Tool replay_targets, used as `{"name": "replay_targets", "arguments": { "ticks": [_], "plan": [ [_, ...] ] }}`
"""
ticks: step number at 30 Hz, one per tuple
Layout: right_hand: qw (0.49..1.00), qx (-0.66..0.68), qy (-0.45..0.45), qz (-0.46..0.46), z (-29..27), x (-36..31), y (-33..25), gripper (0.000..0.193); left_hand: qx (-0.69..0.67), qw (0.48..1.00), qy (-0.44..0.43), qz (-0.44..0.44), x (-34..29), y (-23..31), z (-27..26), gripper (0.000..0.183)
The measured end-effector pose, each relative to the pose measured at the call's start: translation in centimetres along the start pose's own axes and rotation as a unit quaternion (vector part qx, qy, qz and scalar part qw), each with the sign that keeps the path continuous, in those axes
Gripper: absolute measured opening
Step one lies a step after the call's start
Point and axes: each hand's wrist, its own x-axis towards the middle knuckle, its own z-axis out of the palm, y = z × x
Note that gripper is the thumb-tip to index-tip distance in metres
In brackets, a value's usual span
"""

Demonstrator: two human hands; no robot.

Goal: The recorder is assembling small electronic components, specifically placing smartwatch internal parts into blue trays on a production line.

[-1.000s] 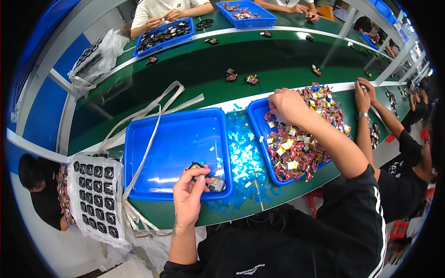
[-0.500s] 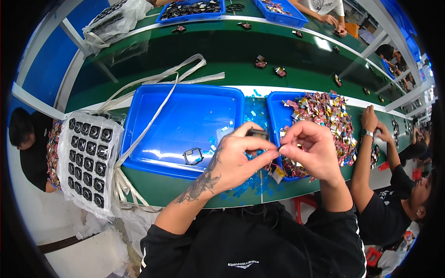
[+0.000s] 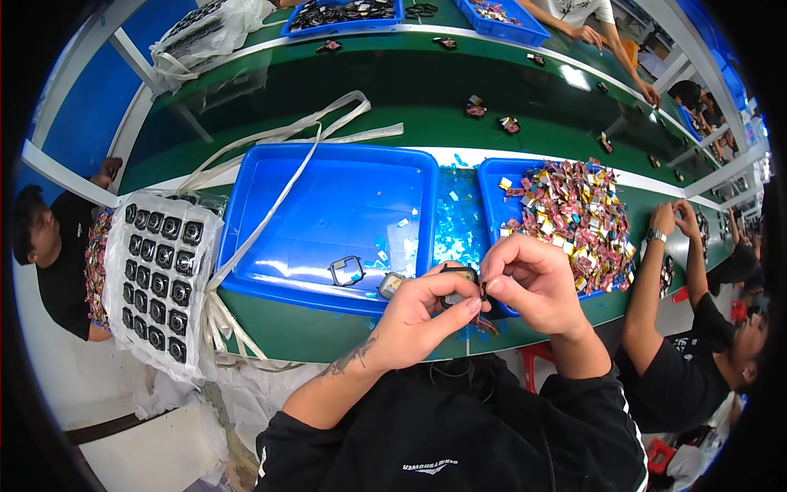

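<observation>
My left hand (image 3: pixel 422 316) is closed around a small black square watch-like case (image 3: pixel 461 277), most of it hidden behind the fingers. A thin reddish flex piece (image 3: pixel 484 325) hangs just below it. My right hand (image 3: pixel 533 283) pinches at the case's right edge; a tiny dark bit shows at its fingertips, too small to name. Left of the hands, a blue tray (image 3: pixel 328 156) contains a square frame (image 3: pixel 347 271) and scraps of film. Close to my left knuckles lies another square piece (image 3: pixel 391 284). A second blue tray (image 3: pixel 489 193) holds a heap of small circuit boards with flex cables (image 3: pixel 574 221).
Blue film scraps (image 3: pixel 457 217) litter the bench between the trays. White straps (image 3: pixel 316 123) cross the left tray. A wrapped tray of black square parts (image 3: pixel 160 275) stands at left. Beyond, small parts (image 3: pixel 509 125) lie on a green belt (image 3: pixel 393 82). Co-workers sit on both sides.
Both hands have come closer to my body, and more of the black case shows. A square piece beside my left hand is now visible. The person across has reached rightward.
</observation>
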Motion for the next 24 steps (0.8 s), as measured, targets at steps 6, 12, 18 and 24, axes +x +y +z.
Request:
{"name": "replay_targets", "arguments": {
  "ticks": [6,12,18,24],
  "plan": [
    [0.998,0.017,-0.055,-0.004,0.0,0.0,0.0,0.008,-0.117,0.989,-0.057,-0.075,-0.3,-0.6,-0.8,0.014],
    [0.995,-0.062,-0.065,-0.049,0.1,0.1,0.5,0.011,-0.15,0.982,-0.066,-0.097,-0.5,-0.6,-0.4,0.013],
    [0.962,-0.232,0.034,-0.137,1.7,-0.7,0.9,0.01,-0.107,0.993,0.036,-0.023,-0.7,-1.1,0.8,0.008],
    [0.85,-0.499,0.143,-0.087,-0.2,0.1,2.3,0.022,0.233,0.93,0.234,0.159,0.2,-2.9,0.3,0.006]
  ]
}}
